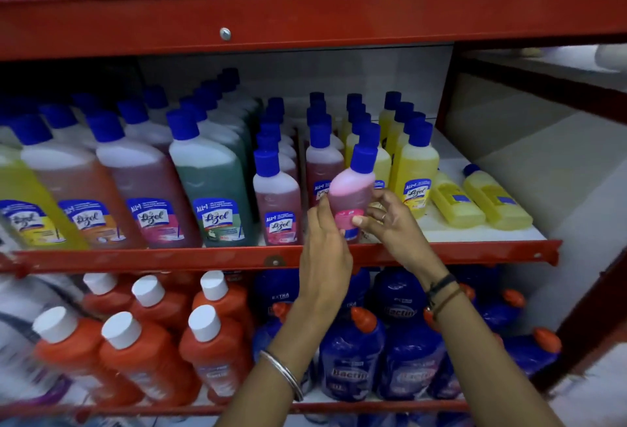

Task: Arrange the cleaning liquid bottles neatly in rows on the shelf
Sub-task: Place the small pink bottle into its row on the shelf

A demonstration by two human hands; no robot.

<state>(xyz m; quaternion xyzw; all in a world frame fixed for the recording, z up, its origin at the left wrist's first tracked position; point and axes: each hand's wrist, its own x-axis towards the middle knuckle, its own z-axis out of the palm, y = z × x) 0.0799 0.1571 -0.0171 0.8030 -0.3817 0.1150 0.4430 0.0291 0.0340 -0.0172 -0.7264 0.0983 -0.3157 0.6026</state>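
A small pink bottle [353, 189] with a blue cap tilts to the right above the front edge of the middle shelf [475, 250]. My left hand [324, 243] grips its left side and my right hand [390, 219] pinches its lower right side. Behind it stand rows of small pink bottles [276, 199] and small yellow bottles [415, 172], all upright with blue caps. Two yellow bottles [495, 199] lie flat at the shelf's right end. Large yellow, orange, pink and green bottles [212, 189] fill the shelf's left part.
The upper red shelf [305, 16] hangs close above the bottle caps. On the shelf below stand orange bottles with white caps [146, 355] at left and blue bottles with orange caps [353, 355] under my arms. A red upright [444, 87] borders the shelf at right.
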